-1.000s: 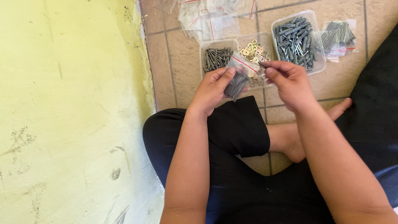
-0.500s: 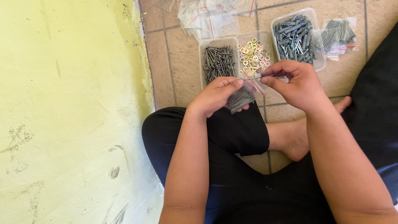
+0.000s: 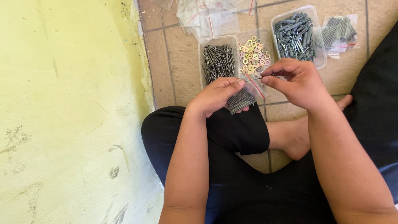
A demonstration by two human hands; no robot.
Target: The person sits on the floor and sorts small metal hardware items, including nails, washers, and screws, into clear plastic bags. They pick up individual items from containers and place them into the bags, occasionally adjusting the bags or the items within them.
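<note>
Since the earlier frame both hands have slid toward the near edge of the trays, away from the screw tray they covered. Left hand (image 3: 215, 96) has its grip closed on a small clear bag of dark screws (image 3: 241, 99), thumb on top, the bag's mouth with its red strip turned toward the other hand. Right hand (image 3: 299, 83) pinches one long thin screw (image 3: 265, 77) between thumb and forefinger, its tip at the bag's mouth. Just beyond the hands, on the tiled floor (image 3: 182, 62), stand three clear trays side by side: dark screws (image 3: 217, 62), gold and silver washers (image 3: 253, 54), grey wall plugs (image 3: 296, 35). A filled bag of plugs (image 3: 340, 31) lies by the last tray, empty bags (image 3: 211, 16) beyond. A yellow wall (image 3: 70, 112) runs along the floor's left edge.
</note>
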